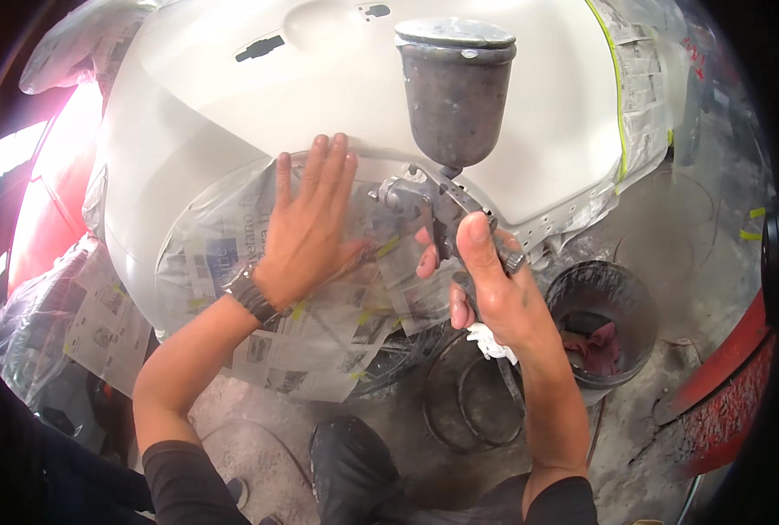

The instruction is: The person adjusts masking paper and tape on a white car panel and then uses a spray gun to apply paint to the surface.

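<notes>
My right hand [494,280] is wrapped round the handle of a spray gun [438,210], whose grey paint cup [456,105] stands upright on top under a pale lid. The gun's nozzle end points left, toward my other hand. A crumpled white cloth or paper [492,341] shows just below the grip. Fingers stretched out, my left hand [312,227] lies over the newspaper and plastic masking [267,341] of the wheel opening, its fingertips by the edge of the white car body panel [319,96]. A dark watch [254,293] is on my left wrist.
A dark bucket [639,284] with a reddish rag [601,347] inside stands on the floor at right. A hose [433,402] loops on the floor below the gun. Newspaper with yellow-green tape [617,96] borders the panel's right side. A red curved part [713,385] stands far right.
</notes>
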